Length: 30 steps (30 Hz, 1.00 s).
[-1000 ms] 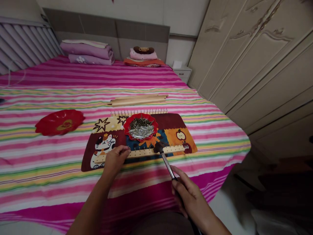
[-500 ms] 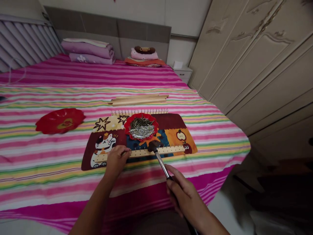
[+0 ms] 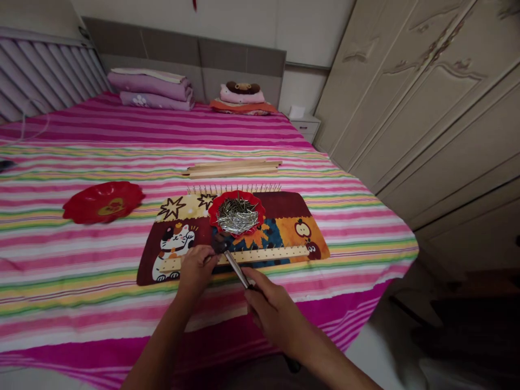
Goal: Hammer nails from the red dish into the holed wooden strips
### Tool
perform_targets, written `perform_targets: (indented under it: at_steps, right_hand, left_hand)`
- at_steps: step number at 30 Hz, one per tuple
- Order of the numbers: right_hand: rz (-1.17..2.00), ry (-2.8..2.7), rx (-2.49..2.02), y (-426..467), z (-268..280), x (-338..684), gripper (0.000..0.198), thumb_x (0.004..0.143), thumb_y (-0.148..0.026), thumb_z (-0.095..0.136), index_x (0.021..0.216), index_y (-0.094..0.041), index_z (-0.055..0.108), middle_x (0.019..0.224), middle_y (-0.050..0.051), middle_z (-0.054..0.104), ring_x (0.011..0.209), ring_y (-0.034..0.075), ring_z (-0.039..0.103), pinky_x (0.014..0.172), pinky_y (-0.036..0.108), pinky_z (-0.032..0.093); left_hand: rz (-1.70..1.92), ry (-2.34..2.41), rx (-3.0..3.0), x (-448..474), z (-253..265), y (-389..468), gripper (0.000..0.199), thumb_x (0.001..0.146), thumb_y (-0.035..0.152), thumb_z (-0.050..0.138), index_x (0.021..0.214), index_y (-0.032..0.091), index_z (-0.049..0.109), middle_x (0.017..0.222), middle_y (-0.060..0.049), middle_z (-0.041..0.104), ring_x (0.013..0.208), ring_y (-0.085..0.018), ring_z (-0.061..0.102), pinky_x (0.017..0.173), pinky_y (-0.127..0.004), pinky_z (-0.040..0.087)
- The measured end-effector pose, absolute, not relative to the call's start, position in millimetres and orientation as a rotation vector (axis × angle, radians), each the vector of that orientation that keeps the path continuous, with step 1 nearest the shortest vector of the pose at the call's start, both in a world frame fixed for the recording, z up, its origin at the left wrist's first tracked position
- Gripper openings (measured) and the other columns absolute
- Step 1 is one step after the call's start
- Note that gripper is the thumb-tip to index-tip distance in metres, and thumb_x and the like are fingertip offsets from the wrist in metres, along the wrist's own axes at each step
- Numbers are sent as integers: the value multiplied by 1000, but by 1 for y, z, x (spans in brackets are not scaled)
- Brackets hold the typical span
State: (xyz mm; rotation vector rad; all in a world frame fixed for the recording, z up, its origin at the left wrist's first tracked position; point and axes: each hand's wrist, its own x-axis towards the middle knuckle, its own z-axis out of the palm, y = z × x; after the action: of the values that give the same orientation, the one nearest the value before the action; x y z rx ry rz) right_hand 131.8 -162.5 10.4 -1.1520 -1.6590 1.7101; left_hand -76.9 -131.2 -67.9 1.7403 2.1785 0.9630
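My right hand (image 3: 270,309) is wrapped around the handle of a hammer (image 3: 236,268) with a metal shaft and dark grip. The hammer's dark head is right beside the fingertips of my left hand (image 3: 198,268). Those fingers are pinched together on the pale wooden strip (image 3: 272,254); what is between them is too small and partly hidden to make out. Small dark marks run along the strip, and several nails stand up from it to the right of the hammer. Behind it, a red scalloped dish (image 3: 212,219) holds a heap of loose metal nails (image 3: 238,216).
A patterned mat (image 3: 148,265) lies under the strip and dish. At its far edge stands a row of upright nails (image 3: 260,188). Beyond lie several wooden strips (image 3: 233,169). A red plate (image 3: 87,203) is at left on the striped bedspread (image 3: 81,260); wardrobes (image 3: 426,108) stand at right.
The hammer and my right hand have moved left, bringing the head from the strip's middle to my left fingertips. My left hand stays at nearly the same spot on the strip.
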Motion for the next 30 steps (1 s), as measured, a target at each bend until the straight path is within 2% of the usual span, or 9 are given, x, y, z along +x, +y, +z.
perform_targets:
  at_steps: [4,9,12,15,18,22,26,30]
  right_hand:
    - [1766,-1465,-1170,-173,11,154,39,91,-28,43,129,-25,47,59,-6,44,46,8,36,40,19,28]
    - [1718,-1238,-1334,-181,7,189,52,86,-46,49,134,-27,42,67,-4,52,37,5,36,32,17,23]
    - [1632,-1102,-1402,-183,4,198,52,82,-49,53,129,-26,48,62,-6,49,33,4,33,29,17,22]
    - [1606,-1004,-1437,-184,2,199,54,80,-47,55,129,-24,48,59,-7,49,32,3,33,29,15,22]
    - [1627,-952,-1454,-184,3,198,59,79,-46,56,132,-23,44,59,-7,52,30,3,32,29,15,19]
    - [1640,-935,-1441,-183,4,198,60,77,-46,58,130,-21,47,58,-6,52,31,3,31,29,15,18]
    - [1629,-950,-1431,-182,4,199,58,79,-44,55,130,-20,46,57,-6,51,31,4,32,29,16,17]
    - [1631,-954,-1457,-182,3,200,60,76,-47,57,130,-20,47,56,-6,51,30,4,31,29,16,17]
  left_hand:
    - [915,2121,1704,-81,-60,-131,18,69,36,54,72,23,67,86,-4,68,86,-21,57,81,-33,41]
    - [856,2068,1575,-88,-34,-118,29,72,35,49,91,23,67,86,-2,69,78,-18,60,72,-29,45]
    - [840,2148,1722,-83,-21,-93,26,75,33,48,88,22,68,90,-4,69,86,-20,59,79,-31,43]
    - [689,2121,1957,-68,-15,-63,24,76,27,49,87,22,69,93,-5,69,90,-22,57,84,-34,39]
    - [460,2048,2117,-50,-13,-38,22,74,22,51,85,24,70,94,-6,69,91,-22,55,82,-34,38]
    - [266,2057,2148,-37,-12,-23,15,69,17,54,64,20,68,80,-9,68,84,-23,56,75,-34,37]
    - [318,2017,2142,-42,-10,-22,16,69,19,52,62,19,66,78,-7,67,78,-20,57,70,-30,39]
    - [686,1891,1756,-61,-3,-34,18,67,30,56,78,22,66,67,1,63,63,-15,56,61,-25,41]
